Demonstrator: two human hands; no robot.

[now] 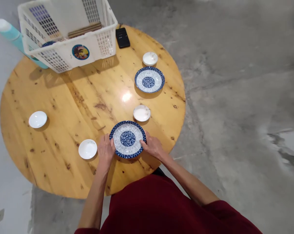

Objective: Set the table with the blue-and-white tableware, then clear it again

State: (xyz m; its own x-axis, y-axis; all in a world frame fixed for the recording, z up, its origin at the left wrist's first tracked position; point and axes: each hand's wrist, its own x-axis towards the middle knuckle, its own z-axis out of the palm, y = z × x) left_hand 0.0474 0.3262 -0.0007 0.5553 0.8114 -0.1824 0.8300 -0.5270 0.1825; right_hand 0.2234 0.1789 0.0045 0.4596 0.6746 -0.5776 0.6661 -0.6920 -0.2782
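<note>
Spreading widest, a round wooden table (64,130) carries a white basket (66,53). At the near side is 1 blue-rimmed plate (127,138), its rim pinched between thumb and fingers by the left hand (106,148) and right hand (152,144); 1 small bowl (87,149) sits beside the left.

The upper garment (147,204) was plain dark red. Its short sleeves (224,214), of matching colour, left both forearms (185,178) and hands (106,148) bare. Black fabric (159,172) showed beside the near edge of the bench (64,169).

Left grip (106,148) and right grip (152,144) hold a plate (127,139) (blue-rimmed, patterned).
</note>
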